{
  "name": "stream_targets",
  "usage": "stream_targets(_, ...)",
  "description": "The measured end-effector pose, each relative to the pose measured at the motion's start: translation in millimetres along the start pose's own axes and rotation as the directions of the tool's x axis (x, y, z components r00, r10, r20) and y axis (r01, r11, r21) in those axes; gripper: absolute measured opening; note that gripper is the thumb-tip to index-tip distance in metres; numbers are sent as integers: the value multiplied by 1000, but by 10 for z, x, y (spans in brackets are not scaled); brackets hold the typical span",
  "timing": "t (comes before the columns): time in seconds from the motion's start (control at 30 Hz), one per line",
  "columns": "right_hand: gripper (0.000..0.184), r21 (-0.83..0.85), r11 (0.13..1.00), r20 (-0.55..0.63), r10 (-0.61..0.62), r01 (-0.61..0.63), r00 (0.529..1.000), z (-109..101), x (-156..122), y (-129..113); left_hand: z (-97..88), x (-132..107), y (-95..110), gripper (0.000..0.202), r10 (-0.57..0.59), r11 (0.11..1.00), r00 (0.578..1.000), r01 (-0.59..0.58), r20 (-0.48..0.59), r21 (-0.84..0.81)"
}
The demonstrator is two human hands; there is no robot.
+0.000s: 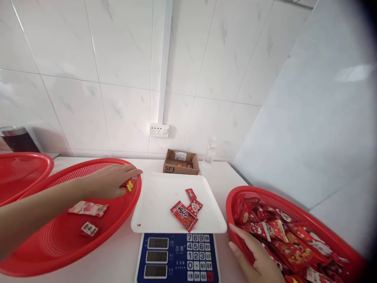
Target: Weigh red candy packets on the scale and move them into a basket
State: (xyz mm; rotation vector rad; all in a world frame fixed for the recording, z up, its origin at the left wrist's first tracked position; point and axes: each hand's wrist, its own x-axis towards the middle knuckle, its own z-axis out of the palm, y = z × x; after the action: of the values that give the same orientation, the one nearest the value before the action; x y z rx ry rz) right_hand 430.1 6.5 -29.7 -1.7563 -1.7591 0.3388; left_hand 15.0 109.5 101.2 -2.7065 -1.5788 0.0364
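Observation:
My left hand [110, 181] is over the far right part of a red plastic basket [63, 259]. Its fingers close on a small red and yellow candy packet [129, 185], partly hidden by the hand. Beneath that arm, a pink and white packet [88, 208] and a small white packet [89, 228] lie in the basket. My right hand [257, 255] rests at the near left rim of another red basket [232, 196], fingers stretched out and apart. Red snack packets [288, 236] fill this basket. Between the baskets, several red packets [184, 215] lie on a scale's white tray [153, 200].
Below the tray is the scale's blue panel [178, 257] with keys and displays. A small cardboard box [181, 168] and a clear plastic bottle [210, 151] stand by the tiled wall. Another red basket [44, 165] and a dark cylinder with a silver lid [20, 139] are at left.

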Motion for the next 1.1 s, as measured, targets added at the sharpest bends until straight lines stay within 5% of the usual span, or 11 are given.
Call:
stream_targets(0.1, 51, -1, 1000, -21, 17, -17, 1000, 6, -9, -18, 40, -249, -162, 62, -52, 998, 996, 54, 70, -22)
stream_targets(0.17, 51, 3, 1000, -32, 22, -22, 999, 9, -12, -33, 69, -290, -84, 64, -47, 994, 992, 59, 121, -95)
stream_targets(0.4, 52, -12, 1000, -21, 23, -23, 1000, -13, -23, -116, 264, 234, 939, 64, 307, 899, 935, -224, 177, -376)
stream_targets(0.57, 52, -62, 998, -5, -18, 18, 1000, -10, -36, -117, 608, 800, 1383, 86, 446, 862, 888, -394, 108, -318)
stream_targets(0.77, 49, -127, 988, 40, -81, 86, 996, 19, -15, 26, 781, 1168, 1460, 64, 427, 886, 904, -417, 10, -201)
stream_targets(0.93, 48, -162, 977, 54, -128, 135, 990, 41, 20, 77, 837, 1225, 1425, 30, 385, 918, 922, -388, -49, -85)
stream_targets(1.1, 46, -159, 979, 27, -122, 124, 992, 35, 14, 37, 858, 1274, 1411, 26, 276, 954, 960, -280, -57, -106)
